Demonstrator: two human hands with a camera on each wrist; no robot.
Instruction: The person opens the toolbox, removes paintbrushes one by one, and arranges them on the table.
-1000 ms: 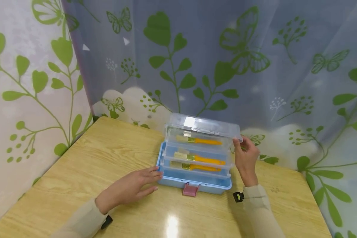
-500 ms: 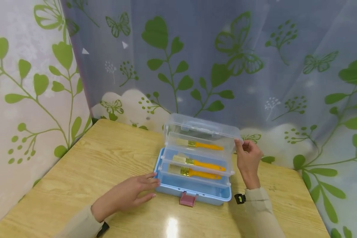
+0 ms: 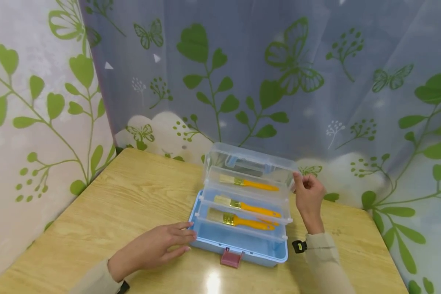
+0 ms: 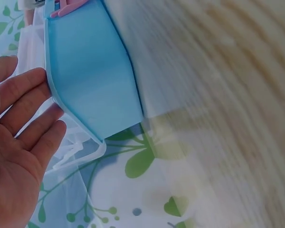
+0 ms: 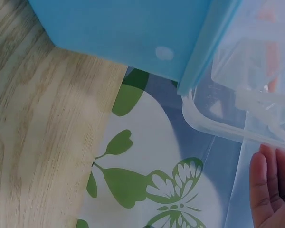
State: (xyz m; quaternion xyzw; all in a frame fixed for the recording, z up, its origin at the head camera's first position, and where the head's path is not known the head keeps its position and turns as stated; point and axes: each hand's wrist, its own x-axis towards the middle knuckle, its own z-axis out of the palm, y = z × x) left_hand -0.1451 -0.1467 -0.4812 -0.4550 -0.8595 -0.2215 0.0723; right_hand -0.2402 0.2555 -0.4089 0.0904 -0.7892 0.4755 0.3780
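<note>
A blue plastic storage box with a mauve latch at its front stands on the table. Its clear lid is raised, and the tiered clear trays are fanned out beneath it. Several paintbrushes with orange handles lie in the trays, among them an upper paintbrush, a middle paintbrush and a lower paintbrush. My right hand pinches the lid's right corner between thumb and fingers. My left hand rests its extended fingertips against the box's left rim, also seen in the left wrist view.
The wooden table extends to both sides of the box and toward the front. Close behind it hangs a patterned curtain with green leaves and butterflies. Another patterned panel borders the table's left side.
The lid has swung further back in my right hand, spreading the trays apart and showing more of the brushes. The box sits lower in view. My left hand keeps its place at the rim.
</note>
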